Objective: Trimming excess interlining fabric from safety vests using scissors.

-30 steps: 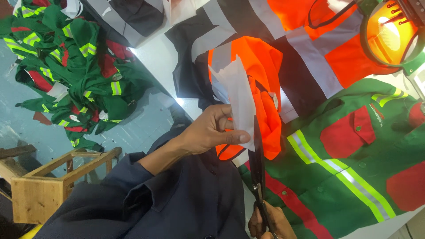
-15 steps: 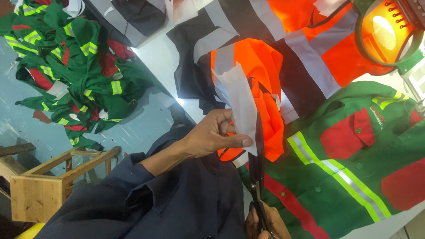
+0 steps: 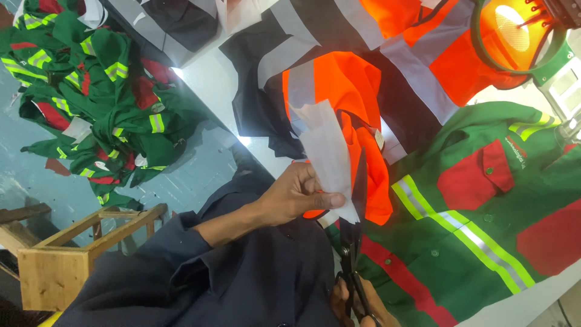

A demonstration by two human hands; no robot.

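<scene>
My left hand [image 3: 299,195] pinches a thin white sheet [image 3: 327,154] by its lower edge and holds it upright over the table. My right hand [image 3: 357,303], low at the bottom edge, grips the handles of black scissors [image 3: 354,233]. The blades point up along the right side of the sheet, at its lower corner. Behind the sheet lies an orange vest with grey reflective stripes [image 3: 339,85]. To the right a green and red work shirt with yellow-grey stripes [image 3: 478,224] is spread flat.
A pile of green and red garments [image 3: 91,103] lies on the blue floor at left. A wooden stool [image 3: 66,248] stands at lower left. Dark and orange striped garments [image 3: 393,42] cover the far table. A round lit lamp [image 3: 514,33] sits at top right.
The scissors have moved up along the sheet's right edge, and my left hand has shifted slightly with the sheet. The view has drifted a little.
</scene>
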